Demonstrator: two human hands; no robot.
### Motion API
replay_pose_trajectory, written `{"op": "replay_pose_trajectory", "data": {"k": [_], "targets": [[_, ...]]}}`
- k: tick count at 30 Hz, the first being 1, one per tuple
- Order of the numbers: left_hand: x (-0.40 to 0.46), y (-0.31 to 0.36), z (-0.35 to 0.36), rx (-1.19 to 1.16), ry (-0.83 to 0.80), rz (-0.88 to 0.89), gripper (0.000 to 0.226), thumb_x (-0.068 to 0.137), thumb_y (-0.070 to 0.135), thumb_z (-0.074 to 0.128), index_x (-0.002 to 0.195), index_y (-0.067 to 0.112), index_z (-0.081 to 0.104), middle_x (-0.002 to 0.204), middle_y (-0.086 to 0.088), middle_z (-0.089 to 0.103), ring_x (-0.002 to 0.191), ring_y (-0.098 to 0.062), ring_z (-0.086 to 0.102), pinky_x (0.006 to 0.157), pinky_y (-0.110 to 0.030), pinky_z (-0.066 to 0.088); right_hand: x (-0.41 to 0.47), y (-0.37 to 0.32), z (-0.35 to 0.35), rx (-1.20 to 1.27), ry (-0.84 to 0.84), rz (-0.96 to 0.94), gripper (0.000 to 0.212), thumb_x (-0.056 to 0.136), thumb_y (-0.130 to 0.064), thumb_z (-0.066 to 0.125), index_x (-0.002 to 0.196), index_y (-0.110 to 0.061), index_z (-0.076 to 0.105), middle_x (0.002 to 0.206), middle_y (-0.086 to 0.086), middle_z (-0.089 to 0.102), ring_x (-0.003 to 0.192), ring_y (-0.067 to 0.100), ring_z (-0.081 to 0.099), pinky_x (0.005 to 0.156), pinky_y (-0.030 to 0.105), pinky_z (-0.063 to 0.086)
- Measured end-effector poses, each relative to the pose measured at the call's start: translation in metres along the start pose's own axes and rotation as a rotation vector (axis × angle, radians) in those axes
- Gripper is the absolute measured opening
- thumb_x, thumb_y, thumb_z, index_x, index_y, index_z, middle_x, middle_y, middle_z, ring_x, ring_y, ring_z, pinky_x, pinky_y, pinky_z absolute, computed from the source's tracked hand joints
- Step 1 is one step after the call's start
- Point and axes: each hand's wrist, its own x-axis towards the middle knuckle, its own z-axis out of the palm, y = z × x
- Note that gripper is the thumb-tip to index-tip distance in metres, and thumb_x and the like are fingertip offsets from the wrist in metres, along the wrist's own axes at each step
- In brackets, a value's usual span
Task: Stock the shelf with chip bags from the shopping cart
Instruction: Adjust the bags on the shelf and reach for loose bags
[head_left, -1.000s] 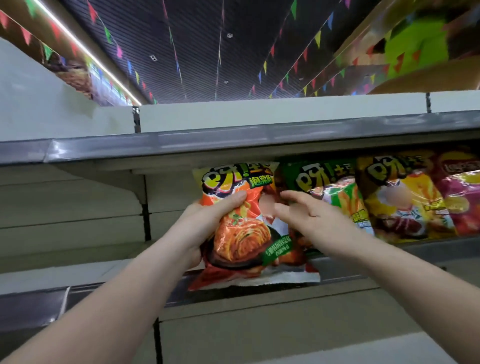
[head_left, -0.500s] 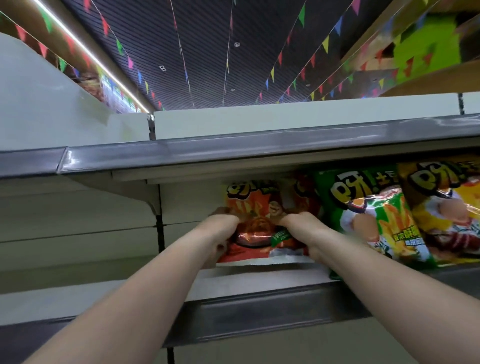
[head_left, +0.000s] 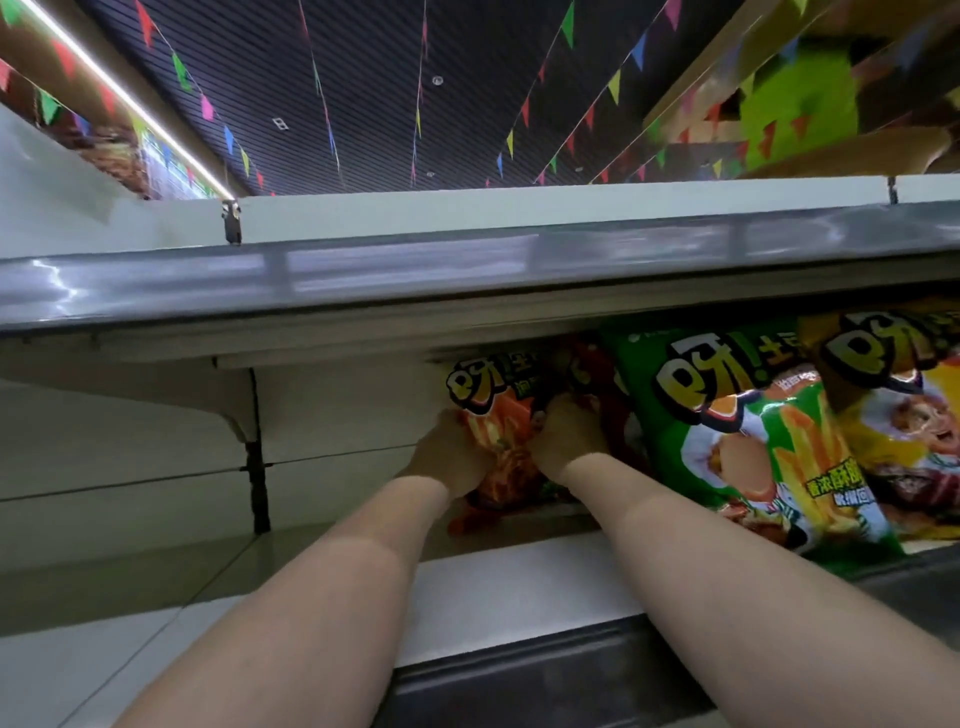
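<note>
An orange chip bag (head_left: 501, 441) stands deep on the white shelf (head_left: 519, 587), against the back panel, under the grey shelf above. My left hand (head_left: 449, 454) grips its left side and my right hand (head_left: 569, 436) grips its right side. Both arms reach far in. Just right of it stands a green chip bag (head_left: 753, 431), and right of that a yellow chip bag (head_left: 904, 431). My hands hide the orange bag's middle.
The upper shelf's grey front edge (head_left: 467, 275) runs low over my hands. A shelf bracket and upright (head_left: 254, 447) stand to the left, with bare shelf board (head_left: 130, 587) beside them. The lower shelf's dark price rail (head_left: 519, 670) crosses under my forearms.
Both hands have pushed the orange bag from the shelf's front edge back against the rear panel. My view has come closer to the shelf and shifted left.
</note>
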Motion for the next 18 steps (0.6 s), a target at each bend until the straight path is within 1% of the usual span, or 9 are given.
{"op": "replay_pose_trajectory", "data": {"k": [3,4,7,9,11,13,15,17,18], "targets": [[0.004,-0.007,0.001,0.011,0.009,-0.080,0.067,0.092,0.026,0.061,0.143,0.002,0.025,0.138,-0.017,0.047,0.121,-0.032,0.051,0.098,-0.039,0.046,0.003,0.006,0.001,-0.028,0.006,-0.034,0.042,0.094,-0.009,0.047,0.134,0.000,0.039,0.132,0.020,0.050,0.120,0.034,0.049,0.092,0.034,0.043],[0.004,-0.008,0.002,0.046,0.018,-0.093,0.067,0.092,0.029,0.060,0.142,0.001,0.026,0.137,-0.017,0.048,0.121,-0.032,0.052,0.097,-0.037,0.046,0.003,0.007,0.001,-0.036,0.009,-0.039,0.042,0.094,-0.009,0.048,0.134,0.000,0.040,0.131,0.020,0.051,0.120,0.034,0.050,0.092,0.033,0.044],[0.000,-0.007,0.002,0.181,0.040,-0.009,0.038,0.097,0.029,0.051,0.123,0.002,0.052,0.122,-0.016,0.061,0.107,-0.030,0.060,0.084,-0.032,0.047,0.000,0.007,0.001,-0.068,0.022,-0.043,0.040,0.095,-0.011,0.047,0.134,-0.001,0.040,0.130,0.019,0.052,0.118,0.034,0.051,0.090,0.033,0.044],[-0.005,-0.004,0.001,0.247,0.029,0.070,0.027,0.099,0.022,0.047,0.113,0.002,0.059,0.117,-0.014,0.063,0.104,-0.028,0.061,0.084,-0.028,0.045,-0.002,0.007,0.001,-0.094,0.031,-0.051,0.039,0.096,-0.012,0.046,0.133,-0.001,0.041,0.130,0.019,0.052,0.118,0.034,0.051,0.089,0.033,0.045],[-0.009,-0.004,-0.001,0.233,0.028,0.093,0.025,0.099,0.019,0.047,0.113,0.003,0.059,0.118,-0.013,0.062,0.108,-0.027,0.058,0.085,-0.027,0.042,-0.004,0.007,-0.001,-0.116,0.021,-0.058,0.039,0.095,-0.010,0.045,0.133,-0.002,0.041,0.132,0.019,0.051,0.119,0.033,0.050,0.091,0.033,0.044],[-0.012,-0.003,-0.002,0.222,0.056,0.108,0.022,0.098,0.019,0.048,0.108,0.005,0.061,0.115,-0.012,0.062,0.104,-0.026,0.057,0.081,-0.026,0.039,-0.006,0.008,-0.001,-0.130,0.006,-0.064,0.041,0.094,-0.008,0.045,0.135,-0.003,0.039,0.133,0.018,0.050,0.121,0.033,0.049,0.092,0.032,0.044],[-0.009,-0.003,-0.002,0.202,0.095,0.102,0.017,0.098,0.021,0.048,0.094,0.009,0.060,0.100,-0.006,0.062,0.091,-0.021,0.053,0.077,-0.024,0.037,-0.010,0.007,-0.003,-0.130,-0.006,-0.075,0.044,0.093,-0.006,0.047,0.136,-0.004,0.037,0.134,0.018,0.049,0.122,0.033,0.048,0.092,0.032,0.043],[-0.009,0.000,-0.001,0.177,0.152,0.094,0.021,0.097,0.020,0.046,0.080,0.013,0.054,0.081,0.002,0.054,0.084,-0.018,0.049,0.073,-0.024,0.036,-0.014,0.003,-0.004,-0.116,-0.015,-0.096,0.049,0.092,-0.005,0.049,0.138,-0.006,0.035,0.136,0.017,0.046,0.123,0.033,0.046,0.094,0.033,0.043],[-0.008,0.003,-0.003,0.178,0.174,0.099,0.021,0.097,0.019,0.045,0.079,0.012,0.054,0.080,0.001,0.054,0.083,-0.017,0.049,0.072,-0.024,0.037,-0.015,0.000,-0.005,-0.105,-0.014,-0.106,0.051,0.091,-0.006,0.050,0.139,-0.007,0.034,0.138,0.016,0.044,0.125,0.032,0.045,0.095,0.033,0.042]]}}
